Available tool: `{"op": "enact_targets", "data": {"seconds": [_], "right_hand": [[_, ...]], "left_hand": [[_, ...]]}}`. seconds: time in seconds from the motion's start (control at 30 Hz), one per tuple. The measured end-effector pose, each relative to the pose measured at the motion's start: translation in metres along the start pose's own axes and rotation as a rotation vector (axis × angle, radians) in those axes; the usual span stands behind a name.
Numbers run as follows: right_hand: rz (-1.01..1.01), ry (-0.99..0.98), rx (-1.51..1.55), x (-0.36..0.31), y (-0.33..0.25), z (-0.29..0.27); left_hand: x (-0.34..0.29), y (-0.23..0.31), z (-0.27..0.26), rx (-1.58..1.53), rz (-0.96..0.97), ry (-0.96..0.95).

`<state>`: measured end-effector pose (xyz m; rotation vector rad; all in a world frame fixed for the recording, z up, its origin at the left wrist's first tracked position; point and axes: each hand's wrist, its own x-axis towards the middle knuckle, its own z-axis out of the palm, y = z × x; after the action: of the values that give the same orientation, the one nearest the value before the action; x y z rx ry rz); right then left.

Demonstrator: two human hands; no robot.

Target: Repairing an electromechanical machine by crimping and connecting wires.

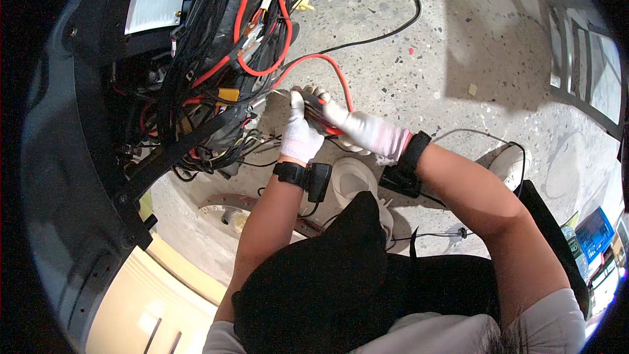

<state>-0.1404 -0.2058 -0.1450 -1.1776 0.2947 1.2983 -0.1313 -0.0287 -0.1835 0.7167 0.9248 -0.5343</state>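
Observation:
My left hand (302, 136), in a white knit glove, is closed round a bundle of dark and reddish wires (316, 111), with the thumb along its left side. From the right, my right hand (367, 130), gloved too, grips the same bundle; its thumb and fingers press on the upper part. Some of the wires are hidden under the gloves. A thick red cable (342, 78) arches from the wiring harness (206, 33) down to my right hand. On the harness, just left of my hands, is a yellow connector (228, 96).
A black cable (373, 37) with a ring terminal stretches over the speckled floor (400, 85). Along the left runs a dark metal frame (62, 137), with a cream panel (141, 298) below it. Metal railing (586, 69) stands far right. My shoe (511, 165) is right of my forearm.

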Motion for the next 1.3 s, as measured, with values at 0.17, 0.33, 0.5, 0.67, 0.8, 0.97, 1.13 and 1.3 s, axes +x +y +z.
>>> {"op": "enact_targets", "data": {"seconds": [0.17,0.33,0.5,0.67,0.8,0.97,1.13,1.3], "right_hand": [[0.08,-0.167,0.531,0.007,-0.003,0.002],[0.034,0.072,0.198,-0.001,-0.013,0.013],[-0.231,0.512,-0.965,-0.009,-0.021,0.015],[-0.228,0.443,-0.752,-0.013,-0.018,0.0],[-0.11,0.155,-0.156,-0.012,-0.013,-0.003],[-0.244,0.452,-0.67,-0.008,-0.009,0.008],[-0.383,0.524,-1.128,-0.007,-0.015,0.009],[-0.387,0.167,-0.673,-0.018,-0.012,-0.001]], "left_hand": [[-0.007,0.002,-0.002,0.151,0.073,-0.126],[-0.003,0.001,-0.003,0.092,0.048,-0.065],[-0.002,0.016,0.001,0.646,0.001,0.05],[-0.011,0.008,0.017,-0.001,0.057,0.022],[-0.017,0.008,0.027,-0.087,0.14,-0.047],[-0.017,0.011,0.023,-0.057,0.093,-0.078],[-0.01,0.011,0.011,-0.079,0.023,0.056],[-0.011,0.017,0.012,-0.06,0.055,-0.004]]}}
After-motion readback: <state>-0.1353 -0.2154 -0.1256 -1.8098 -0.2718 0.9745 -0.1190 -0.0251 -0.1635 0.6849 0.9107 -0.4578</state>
